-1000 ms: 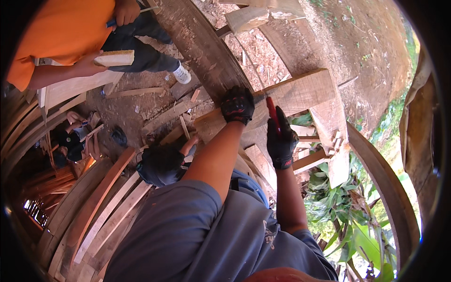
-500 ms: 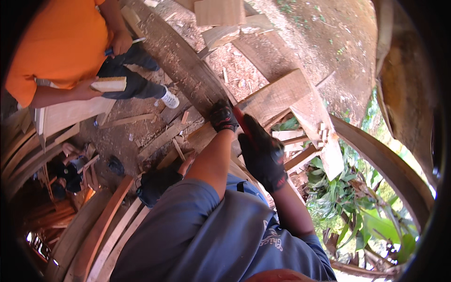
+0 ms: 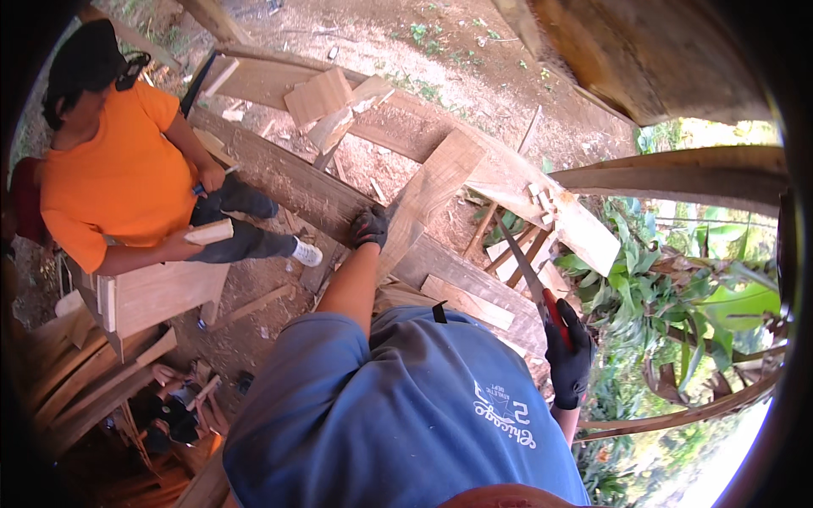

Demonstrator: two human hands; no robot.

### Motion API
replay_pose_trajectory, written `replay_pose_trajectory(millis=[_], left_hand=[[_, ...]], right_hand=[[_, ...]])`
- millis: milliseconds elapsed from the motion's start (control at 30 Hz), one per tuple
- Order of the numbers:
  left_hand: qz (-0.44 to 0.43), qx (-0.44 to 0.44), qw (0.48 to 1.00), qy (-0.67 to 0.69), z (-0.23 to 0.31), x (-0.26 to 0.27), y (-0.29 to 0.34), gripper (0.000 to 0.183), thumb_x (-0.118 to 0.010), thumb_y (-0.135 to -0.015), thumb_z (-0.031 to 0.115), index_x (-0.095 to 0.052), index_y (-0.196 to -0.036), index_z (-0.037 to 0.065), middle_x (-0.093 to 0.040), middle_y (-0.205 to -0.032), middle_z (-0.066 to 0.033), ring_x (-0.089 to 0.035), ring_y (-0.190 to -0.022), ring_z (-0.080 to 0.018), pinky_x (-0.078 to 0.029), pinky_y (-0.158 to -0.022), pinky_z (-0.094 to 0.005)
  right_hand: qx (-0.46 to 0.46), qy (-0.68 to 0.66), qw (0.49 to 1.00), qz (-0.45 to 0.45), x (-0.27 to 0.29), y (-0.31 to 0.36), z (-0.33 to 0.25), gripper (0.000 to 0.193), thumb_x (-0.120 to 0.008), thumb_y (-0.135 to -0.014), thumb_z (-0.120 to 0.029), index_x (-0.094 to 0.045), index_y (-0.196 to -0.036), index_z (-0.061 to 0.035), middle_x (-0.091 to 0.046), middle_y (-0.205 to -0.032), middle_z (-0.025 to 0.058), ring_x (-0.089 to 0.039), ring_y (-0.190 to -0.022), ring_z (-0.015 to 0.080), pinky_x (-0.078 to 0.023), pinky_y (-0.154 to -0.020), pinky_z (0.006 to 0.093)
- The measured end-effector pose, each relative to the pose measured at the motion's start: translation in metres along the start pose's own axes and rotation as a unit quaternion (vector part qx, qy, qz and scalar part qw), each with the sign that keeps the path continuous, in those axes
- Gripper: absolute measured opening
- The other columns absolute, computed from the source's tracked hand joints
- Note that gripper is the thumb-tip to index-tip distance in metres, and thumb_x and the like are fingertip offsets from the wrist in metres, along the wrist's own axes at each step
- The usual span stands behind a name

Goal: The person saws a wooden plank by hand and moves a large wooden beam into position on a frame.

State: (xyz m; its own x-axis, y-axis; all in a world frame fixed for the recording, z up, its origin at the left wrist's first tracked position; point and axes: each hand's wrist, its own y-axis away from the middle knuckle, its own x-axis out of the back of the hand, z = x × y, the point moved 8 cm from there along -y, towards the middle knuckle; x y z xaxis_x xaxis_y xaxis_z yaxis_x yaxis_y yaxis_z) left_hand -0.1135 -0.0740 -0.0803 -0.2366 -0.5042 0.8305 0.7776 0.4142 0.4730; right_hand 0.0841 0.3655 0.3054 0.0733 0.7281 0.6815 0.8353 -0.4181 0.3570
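Note:
My right hand (image 3: 571, 354), in a black glove, is closed around the red handle of a handsaw (image 3: 523, 261). The saw's long blade points up and to the left, apart from the wood I lean over. Also gloved in black, my left hand (image 3: 370, 227) is curled over the left edge of a short wide board (image 3: 436, 179). That board lies across two long planks: a dark one (image 3: 292, 173) on the left and a paler one (image 3: 500, 173) beyond it.
A person in an orange shirt (image 3: 118, 182) stands at the left, holding a wood block (image 3: 210, 232) and a blue-handled tool. Small offcuts (image 3: 542, 203) lie on the far plank. Wood blocks (image 3: 320, 97) rest farther back. Leafy plants (image 3: 677, 305) grow at the right.
My right hand has swung right and back with the saw, away from the board. My left hand remains at the board's edge. The whole view has turned, showing more of the other person.

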Motion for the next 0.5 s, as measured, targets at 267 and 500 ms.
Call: replay_pose_trajectory(millis=[267, 500], left_hand=[[-0.164, -0.01, 0.985, -0.061, -0.088, 0.035, 0.056, 0.105, -0.083, -0.077, 0.074, -0.06, -0.15, 0.002, -0.068, -0.146, -0.0226, -0.064, -0.136, -0.0384, -0.049, -0.113, -0.0463], [-0.312, 0.051, 0.948, -0.029, -0.082, 0.04, 0.126, 0.114, -0.09, -0.068, 0.073, -0.06, -0.151, 0.001, -0.064, -0.152, -0.02, -0.064, -0.136, -0.0347, -0.049, -0.114, -0.0431]], right_hand=[[0.013, -0.061, 0.997, -0.033, -0.01, -0.001, 0.071, 0.047, -0.073, -0.097, -0.016, -0.069, -0.141, -0.0029, -0.076, -0.131, 0.022, -0.074, -0.12, 0.0352, -0.056, -0.103, 0.0422], [0.038, -0.065, 0.993, -0.094, -0.013, -0.006, 0.093, 0.049, -0.077, -0.098, -0.023, -0.069, -0.142, -0.0027, -0.075, -0.131, 0.0226, -0.073, -0.122, 0.0353, -0.054, -0.108, 0.0423]])
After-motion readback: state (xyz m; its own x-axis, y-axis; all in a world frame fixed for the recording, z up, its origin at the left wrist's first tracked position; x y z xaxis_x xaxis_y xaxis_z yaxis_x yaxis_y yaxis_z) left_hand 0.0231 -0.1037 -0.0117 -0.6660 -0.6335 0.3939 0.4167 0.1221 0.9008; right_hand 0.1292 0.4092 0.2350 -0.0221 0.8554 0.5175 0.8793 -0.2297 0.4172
